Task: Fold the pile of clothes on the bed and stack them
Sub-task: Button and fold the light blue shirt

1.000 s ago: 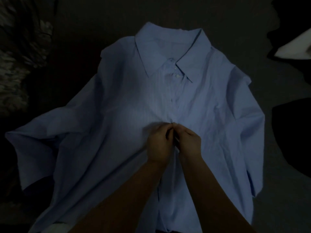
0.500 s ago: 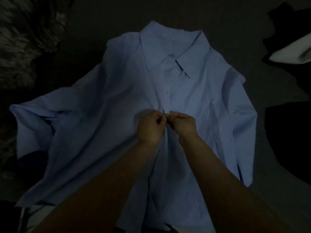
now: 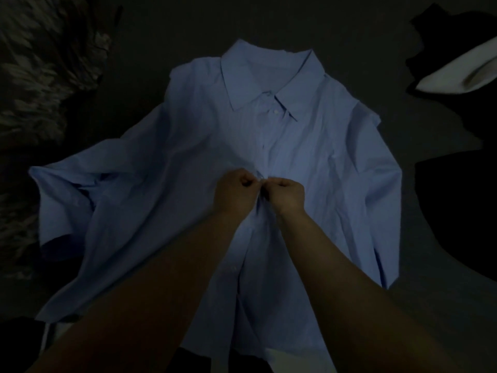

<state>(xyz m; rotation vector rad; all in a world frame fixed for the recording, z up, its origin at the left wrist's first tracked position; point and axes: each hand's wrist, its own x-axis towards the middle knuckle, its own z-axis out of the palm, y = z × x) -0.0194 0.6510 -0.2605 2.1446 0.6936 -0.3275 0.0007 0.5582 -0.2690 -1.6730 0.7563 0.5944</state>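
Hands barely shifted — left hand (image 3: 236,192), right hand (image 3: 286,193) pinching blue shirt (image 3: 166,189) placket, mid-chest.

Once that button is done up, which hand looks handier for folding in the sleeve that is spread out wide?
Probably the left hand: the spread sleeve lies on its side of the blue shirt. The right hand would have to cross over.

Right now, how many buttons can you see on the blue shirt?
1: a white button just below the collar on the blue shirt. Others may be hidden under both hands or in shadow.
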